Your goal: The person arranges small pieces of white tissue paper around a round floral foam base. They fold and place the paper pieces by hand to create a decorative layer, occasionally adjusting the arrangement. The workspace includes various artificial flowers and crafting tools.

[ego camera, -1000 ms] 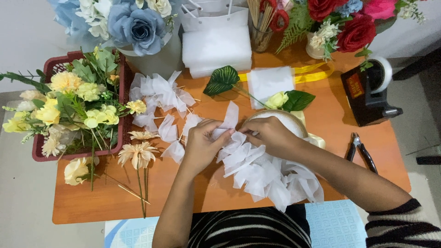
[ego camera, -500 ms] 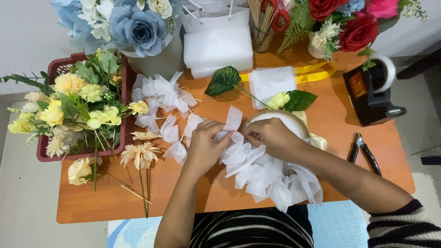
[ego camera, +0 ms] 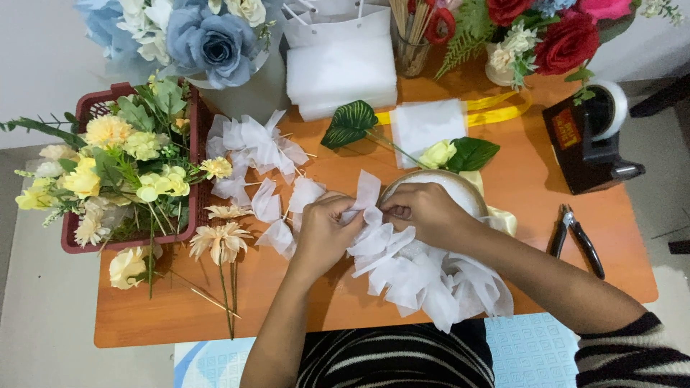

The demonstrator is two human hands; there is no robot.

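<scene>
**Keep those tulle tufts packed tight**

Left hand point(ego camera: 323, 233) and right hand point(ego camera: 424, 212) both pinch a white tulle tuft point(ego camera: 366, 197) at the round base's point(ego camera: 449, 185) near-left rim. I'd push it snug against the ruffle point(ego camera: 431, 276). Spare tufts point(ego camera: 251, 144) lie left of the base.

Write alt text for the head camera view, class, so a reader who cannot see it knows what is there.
Two bare hands, left hand and right hand, pinch white tissue ruffles against a round foam-filled hoop on an orange table. A red basket of yellow flowers stands to the left; black pliers and a tape dispenser lie to the right.
</scene>
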